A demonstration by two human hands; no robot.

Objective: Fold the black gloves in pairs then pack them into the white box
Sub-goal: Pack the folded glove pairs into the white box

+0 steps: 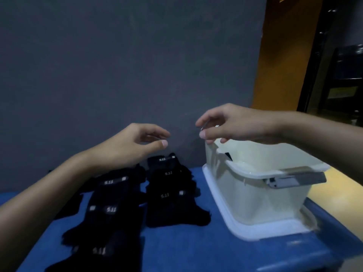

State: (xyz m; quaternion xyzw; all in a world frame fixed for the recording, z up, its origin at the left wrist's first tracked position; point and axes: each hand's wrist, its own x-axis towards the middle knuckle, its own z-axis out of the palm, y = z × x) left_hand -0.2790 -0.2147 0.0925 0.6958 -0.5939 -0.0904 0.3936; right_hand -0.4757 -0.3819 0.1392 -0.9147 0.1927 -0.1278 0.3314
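Head view: my left hand (137,146) loose, empty, hovering above black gloves (169,193) stacked lower left on blue table (186,248). Right hand (229,124) over white box (255,203) rim, centre right; fingers curled, cannot tell if pinching anything. Risk: stacks overlap, so careless grab drags neighbours and gives unmatched pair.

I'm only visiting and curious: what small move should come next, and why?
Probably the left hand should drop and grip one of the black gloves: it hovers empty just above them, and the white box stands open beside them.
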